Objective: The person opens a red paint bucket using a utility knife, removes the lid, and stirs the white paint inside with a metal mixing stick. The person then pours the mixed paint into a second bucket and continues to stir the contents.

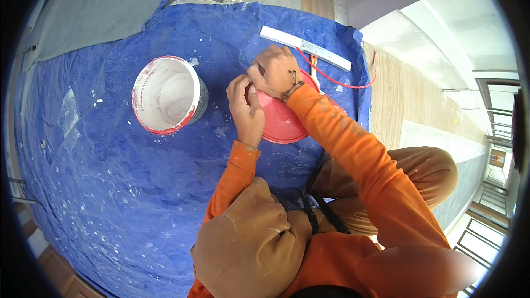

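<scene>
Head view: the left hand [245, 107] and right hand [274, 70] are both gripping the near rim of a red lid [284, 124] lying on the blue tarp [110, 187]. A white-coated bucket [167, 95] is standing open just left; a white straightedge [305, 48] is lying beyond.

Renovation site: paint-spattered blue tarp [110, 187], paint bucket [167, 95]

You have a red lid [282, 124] under your hands at the frame's centre. Left of it stands a bucket [167, 95], white inside with a red rim. Both rest on a blue tarp [110, 187] flecked with white spots. At upper centre lies a white strip [305, 48], a thin red cord [345, 83] looping beside it. Your sleeves [353, 149] are orange, your trousers [425, 171] tan.
</scene>
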{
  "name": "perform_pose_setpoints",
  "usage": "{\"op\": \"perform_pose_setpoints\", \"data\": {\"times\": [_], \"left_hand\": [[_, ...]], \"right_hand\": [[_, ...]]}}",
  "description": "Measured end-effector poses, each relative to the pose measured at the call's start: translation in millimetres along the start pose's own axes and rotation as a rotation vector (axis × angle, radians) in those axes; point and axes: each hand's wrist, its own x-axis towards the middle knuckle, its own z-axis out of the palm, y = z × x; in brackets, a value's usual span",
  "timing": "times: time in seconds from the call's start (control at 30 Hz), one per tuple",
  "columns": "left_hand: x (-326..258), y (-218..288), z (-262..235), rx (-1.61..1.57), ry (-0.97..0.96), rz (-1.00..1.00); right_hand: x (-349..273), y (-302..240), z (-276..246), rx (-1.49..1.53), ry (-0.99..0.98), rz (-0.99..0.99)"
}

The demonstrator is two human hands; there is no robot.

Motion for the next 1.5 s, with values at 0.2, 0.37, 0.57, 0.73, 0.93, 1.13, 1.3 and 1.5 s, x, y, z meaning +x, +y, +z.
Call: {"op": "perform_pose_setpoints", "data": {"times": [0.2,0.37,0.57,0.73,0.93,1.13,1.3,1.5], "left_hand": [[-2,2,3,0.048,0.005,0.187],[-3,16,-1,0.104,0.037,0.319],[-4,40,-5,0.138,-0.032,0.357],[-3,64,-1,0.126,-0.061,0.357],[-3,95,8,0.190,-0.119,0.367],[-12,127,31,0.029,-0.126,0.501],[-10,151,49,-0.207,-0.268,0.511],[3,170,75,-0.465,-0.264,0.497]], "right_hand": [[-6,9,-6,0.167,0.264,-0.140],[-5,1,-19,0.305,0.404,-0.191],[-14,3,-34,0.373,0.463,-0.193],[-17,8,-39,0.493,0.491,-0.145],[-16,11,-53,0.724,0.481,-0.083],[-10,16,-52,0.797,0.435,-0.109],[-2,44,-64,1.000,0.136,-0.097],[8,76,-72,1.384,-0.205,-0.083]]}}
